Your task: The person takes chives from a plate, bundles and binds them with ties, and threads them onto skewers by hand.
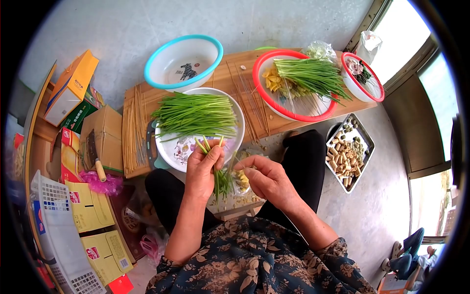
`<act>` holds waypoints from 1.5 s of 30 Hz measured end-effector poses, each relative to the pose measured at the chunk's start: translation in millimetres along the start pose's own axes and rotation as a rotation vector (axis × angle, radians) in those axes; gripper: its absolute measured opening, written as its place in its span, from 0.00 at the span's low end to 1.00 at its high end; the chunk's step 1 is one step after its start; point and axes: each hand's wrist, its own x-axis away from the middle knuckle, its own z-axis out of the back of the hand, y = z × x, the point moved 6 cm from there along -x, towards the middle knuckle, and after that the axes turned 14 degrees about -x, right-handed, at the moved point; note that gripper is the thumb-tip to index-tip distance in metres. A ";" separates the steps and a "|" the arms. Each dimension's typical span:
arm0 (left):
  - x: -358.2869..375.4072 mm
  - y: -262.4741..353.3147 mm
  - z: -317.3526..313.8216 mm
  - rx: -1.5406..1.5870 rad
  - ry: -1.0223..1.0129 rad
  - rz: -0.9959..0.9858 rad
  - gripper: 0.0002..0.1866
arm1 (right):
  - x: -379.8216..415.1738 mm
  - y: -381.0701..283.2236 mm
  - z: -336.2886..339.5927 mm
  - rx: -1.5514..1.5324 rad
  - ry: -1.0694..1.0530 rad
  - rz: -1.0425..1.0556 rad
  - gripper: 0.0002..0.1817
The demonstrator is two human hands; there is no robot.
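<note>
My left hand is closed around a small bunch of garlic chives. Pale cut ends poke out above the fingers, and the green leaf ends hang below. To its right, my right hand is closed in a pinch beside the bunch. Something thin seems to be at its fingertips, too fine to make out. Beyond both hands, a large pile of chives lies in a white basin with a printed flower pattern.
Thin wooden skewers lie left on the wooden table. A blue-rimmed basin stands behind. Right are a red-rimmed basin with more chives and a smaller red-rimmed bowl. A metal tray sits on the floor; a knife rests by boxes.
</note>
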 end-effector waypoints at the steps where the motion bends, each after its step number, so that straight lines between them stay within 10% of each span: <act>1: -0.1 -1.2 0.6 0.010 -0.002 0.012 0.10 | -0.1 0.3 0.0 0.004 0.000 0.003 0.11; 45: 2.4 2.6 -8.5 -0.247 -0.018 -0.062 0.13 | -8.2 1.5 6.2 -0.012 0.015 0.014 0.09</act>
